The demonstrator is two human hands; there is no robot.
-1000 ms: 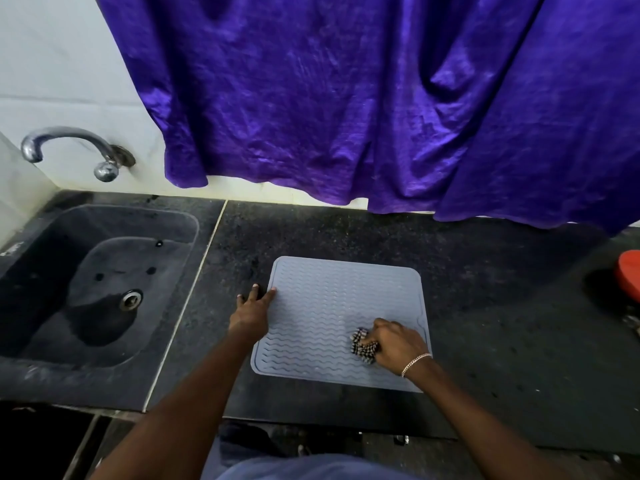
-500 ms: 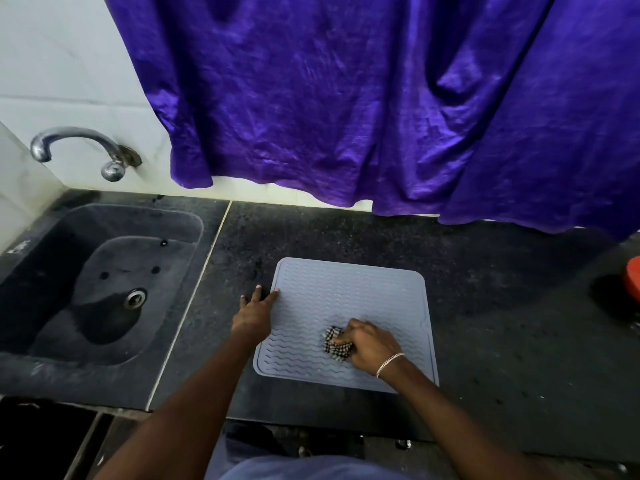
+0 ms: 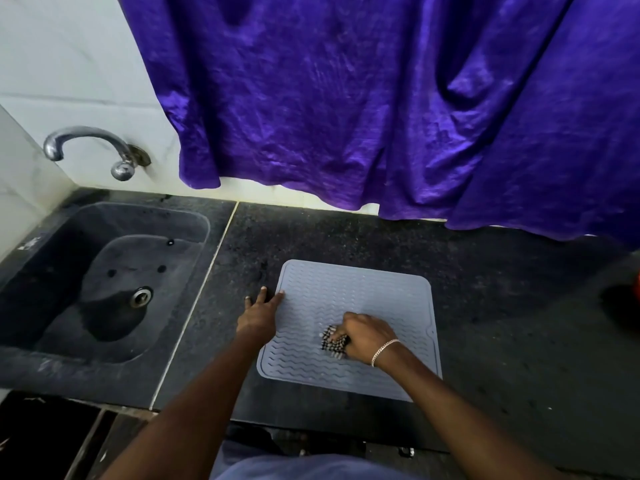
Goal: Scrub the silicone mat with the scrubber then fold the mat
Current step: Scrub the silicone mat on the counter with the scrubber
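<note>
Silicone mat (image 3: 356,299): one, grey, wavy ridges, lying flat and unfolded on the dark stone counter (image 3: 502,306), right of the sink. One scrubber (image 3: 333,342), a black-and-white checked pad, sits on the mat's near-middle area. Two hands, one bracelet (image 3: 383,351) on the right wrist. One sink (image 3: 104,271), one drain (image 3: 141,296), one tap (image 3: 86,147), one purple curtain (image 3: 381,98) hanging over the back wall.

Hidden or cut off: most of the scrubber is under the right hand, only its left part shows. A red object (image 3: 636,287) is clipped by the right frame edge, can't tell what it is. The mat's near-right corner is covered by the right forearm. Curtain top runs out of frame. Blue clothing at bottom edge, blurry.

Left hand (image 3: 259,315): fingers straight and slightly spread, palm down, index fingertip on the mat's left edge, other fingers on the counter just beside it, holding nothing. Right hand (image 3: 367,337): fingers curled around the scrubber, gripping it and pressing it onto the mat surface.
</note>
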